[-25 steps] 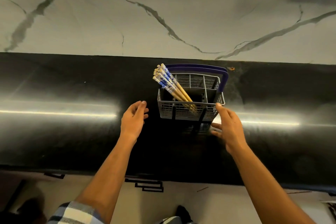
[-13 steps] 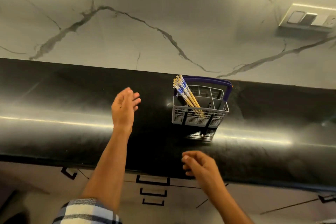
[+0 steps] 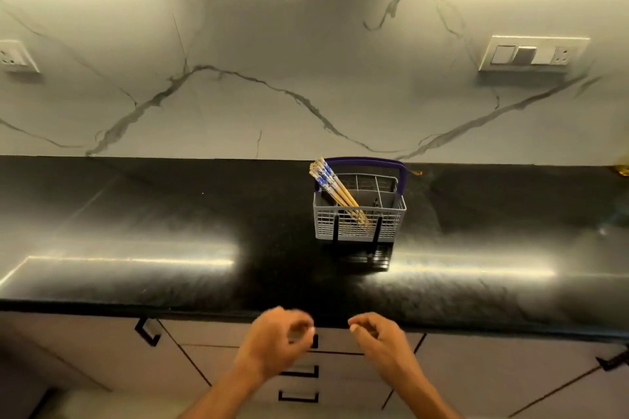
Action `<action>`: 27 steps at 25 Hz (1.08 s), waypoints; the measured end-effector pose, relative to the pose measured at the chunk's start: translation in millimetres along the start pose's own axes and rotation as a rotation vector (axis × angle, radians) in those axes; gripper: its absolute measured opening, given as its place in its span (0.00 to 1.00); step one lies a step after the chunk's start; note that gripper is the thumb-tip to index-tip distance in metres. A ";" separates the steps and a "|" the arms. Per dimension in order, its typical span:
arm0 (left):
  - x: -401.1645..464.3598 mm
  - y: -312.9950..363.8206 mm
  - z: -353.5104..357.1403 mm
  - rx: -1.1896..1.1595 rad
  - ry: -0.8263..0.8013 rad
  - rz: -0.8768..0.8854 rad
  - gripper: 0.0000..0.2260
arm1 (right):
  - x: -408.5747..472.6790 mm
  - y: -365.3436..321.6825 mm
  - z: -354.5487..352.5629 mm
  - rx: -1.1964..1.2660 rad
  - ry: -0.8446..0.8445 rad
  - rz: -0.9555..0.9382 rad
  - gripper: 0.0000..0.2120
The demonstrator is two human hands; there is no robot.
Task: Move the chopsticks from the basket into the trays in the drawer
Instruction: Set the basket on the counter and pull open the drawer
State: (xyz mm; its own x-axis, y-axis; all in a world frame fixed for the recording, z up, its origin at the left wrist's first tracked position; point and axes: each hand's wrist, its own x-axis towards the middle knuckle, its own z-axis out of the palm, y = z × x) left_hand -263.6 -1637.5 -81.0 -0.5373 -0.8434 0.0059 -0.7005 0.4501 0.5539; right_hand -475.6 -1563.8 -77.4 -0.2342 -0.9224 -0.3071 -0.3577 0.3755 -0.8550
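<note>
1. Both your hands have dropped off the countertop [image 3: 136, 221] since a second ago. Back then they were up on either side of the basket [image 3: 359, 214]; now they're down past the front edge, in front of the drawers.
2. Your left hand [image 3: 272, 340] is loosely curled, fingers bent in, holding nothing. Bit blurry, but it sits right over the top drawer handle [image 3: 315, 341], so I can't tell if it's actually touching it.
3. Your right hand [image 3: 377, 338] is also half-curled and empty, just beside the left, in front of the same top drawer front.
4. The chopsticks [image 3: 335, 189] are all in the basket's left compartment, leaning left with the blue patterned ends up. The basket stands toward the back edge of the countertop, near the wall.
5. My read: you've switched from grabbing to opening the drawer first. Makes sense, since no drawer is open and no trays are visible yet. So nothing's been moved.
</note>
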 end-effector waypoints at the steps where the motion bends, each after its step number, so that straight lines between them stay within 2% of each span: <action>1: -10.7 -2.8 15.8 0.115 -0.102 -0.007 0.16 | -0.3 4.8 -10.9 -0.026 0.018 -0.025 0.06; 3: -19.1 -17.4 41.2 0.211 -0.250 -0.054 0.16 | 1.9 13.2 -29.7 -0.062 0.066 -0.096 0.06; 5: -14.3 -32.4 61.2 0.266 -0.329 -0.151 0.18 | 11.5 16.7 -43.0 -0.091 0.150 -0.197 0.07; 9: 10.8 -41.5 89.4 0.349 -0.187 -0.263 0.20 | 45.1 1.0 -57.6 -0.135 0.244 -0.329 0.08; 14: 25.2 -36.1 89.1 0.254 -0.096 -0.222 0.13 | 55.5 -6.2 -47.4 -0.161 0.296 -0.389 0.07; 18: 19.1 -52.0 87.2 0.317 -0.262 -0.190 0.22 | 38.7 23.4 -9.1 -0.276 0.175 -0.422 0.07; 21: 24.2 -74.1 93.3 0.412 -0.392 -0.224 0.27 | 38.7 59.7 28.0 -0.458 0.021 -0.328 0.08; 23: 30.0 -86.6 98.6 0.475 -0.469 -0.220 0.27 | 46.8 76.0 41.4 -0.599 -0.022 -0.233 0.10; 27: 38.3 -98.7 109.0 0.493 -0.429 -0.244 0.21 | 57.5 89.8 46.9 -0.722 -0.006 -0.115 0.15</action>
State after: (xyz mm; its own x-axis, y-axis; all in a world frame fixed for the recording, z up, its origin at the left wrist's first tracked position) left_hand -266.2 -1682.3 -226.2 -0.4046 -0.7923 -0.4566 -0.9016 0.4293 0.0540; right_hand -478.9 -1587.3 -191.4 -0.1549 -0.9594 -0.2355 -0.8873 0.2399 -0.3938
